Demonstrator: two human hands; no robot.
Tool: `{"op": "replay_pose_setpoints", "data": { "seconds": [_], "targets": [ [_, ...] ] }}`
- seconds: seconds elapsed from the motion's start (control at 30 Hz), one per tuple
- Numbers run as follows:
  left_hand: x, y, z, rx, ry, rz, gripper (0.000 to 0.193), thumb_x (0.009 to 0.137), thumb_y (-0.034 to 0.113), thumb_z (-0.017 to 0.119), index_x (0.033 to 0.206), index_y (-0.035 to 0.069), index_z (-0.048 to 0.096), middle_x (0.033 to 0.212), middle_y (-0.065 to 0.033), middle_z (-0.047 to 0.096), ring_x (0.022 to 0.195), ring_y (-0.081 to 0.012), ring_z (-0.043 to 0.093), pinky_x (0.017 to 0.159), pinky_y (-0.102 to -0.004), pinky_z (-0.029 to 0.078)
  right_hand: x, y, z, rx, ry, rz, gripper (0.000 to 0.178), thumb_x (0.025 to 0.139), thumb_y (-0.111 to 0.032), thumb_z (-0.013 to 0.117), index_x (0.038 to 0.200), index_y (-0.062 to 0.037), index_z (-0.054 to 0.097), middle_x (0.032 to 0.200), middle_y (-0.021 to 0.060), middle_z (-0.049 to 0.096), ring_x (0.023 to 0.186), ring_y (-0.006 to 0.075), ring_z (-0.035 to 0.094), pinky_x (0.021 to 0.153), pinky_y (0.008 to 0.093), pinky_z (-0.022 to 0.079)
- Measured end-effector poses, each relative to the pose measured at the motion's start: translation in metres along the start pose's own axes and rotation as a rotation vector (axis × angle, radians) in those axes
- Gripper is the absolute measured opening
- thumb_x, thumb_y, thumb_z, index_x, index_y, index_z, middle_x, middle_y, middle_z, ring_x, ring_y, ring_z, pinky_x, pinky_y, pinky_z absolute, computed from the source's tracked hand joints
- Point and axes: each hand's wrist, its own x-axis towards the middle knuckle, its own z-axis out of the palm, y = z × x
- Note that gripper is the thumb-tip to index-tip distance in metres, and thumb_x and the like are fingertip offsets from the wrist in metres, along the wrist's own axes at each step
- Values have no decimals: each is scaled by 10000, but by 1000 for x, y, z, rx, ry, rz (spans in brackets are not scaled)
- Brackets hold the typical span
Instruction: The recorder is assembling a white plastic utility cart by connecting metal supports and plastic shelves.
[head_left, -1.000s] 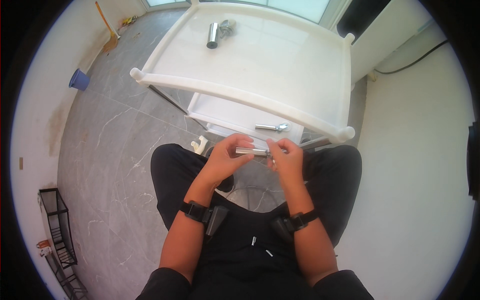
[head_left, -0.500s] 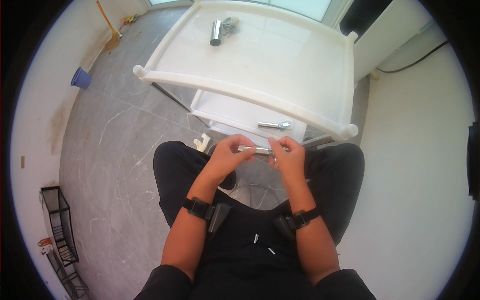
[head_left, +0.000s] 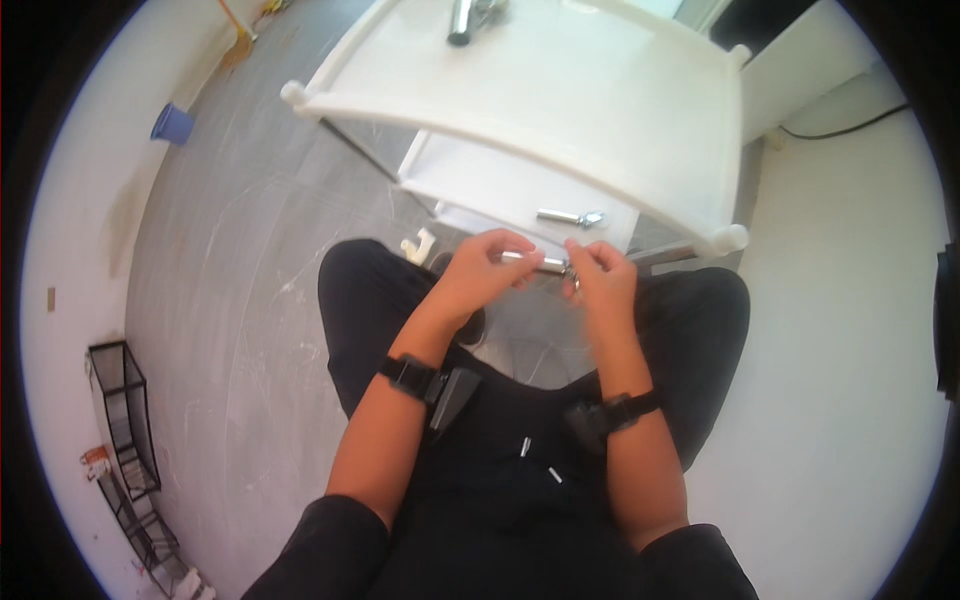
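Head view: I see the left hand (head_left: 482, 268) and right hand (head_left: 608, 285) clamped on one shiny metal tube (head_left: 552, 266).

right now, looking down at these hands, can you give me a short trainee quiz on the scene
1. True or false: the left hand and right hand hold one metal part between them.
2. How many small metal pieces lie on the dark clothing between the forearms?
3. Where is the blue bucket? A) left of the white cart B) right of it C) on top

Key: 1 true; 2 two; 3 A
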Motion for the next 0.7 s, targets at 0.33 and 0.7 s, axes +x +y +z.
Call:
{"op": "replay_pose_setpoints", "data": {
  "seconds": [0.33, 0.7],
  "targets": [
    [2, 1, 0, 67, -26, 131, 204, 856, 33, 732, 1032, 20, 630, 983, -41, 655, 900, -105, 626, 764, -242, 513, 1, -9, 5, 116, 5, 43, 252, 880, -150, 714, 716, -17, 575, 602, 45, 555, 444, 105, 524, 393, 241, 323],
    [1, 6, 5, 269, 4, 668, 183, 792, 29, 756, 947, 54, 662, 953, -24, 643, 859, -95, 592, 745, -241, 481, 0, -13, 7, 266, 48, 122, 205, 885, -168, 719, 863, 3, 607, 697, 54, 601, 507, 108, 550, 414, 211, 350]
  ]
}}
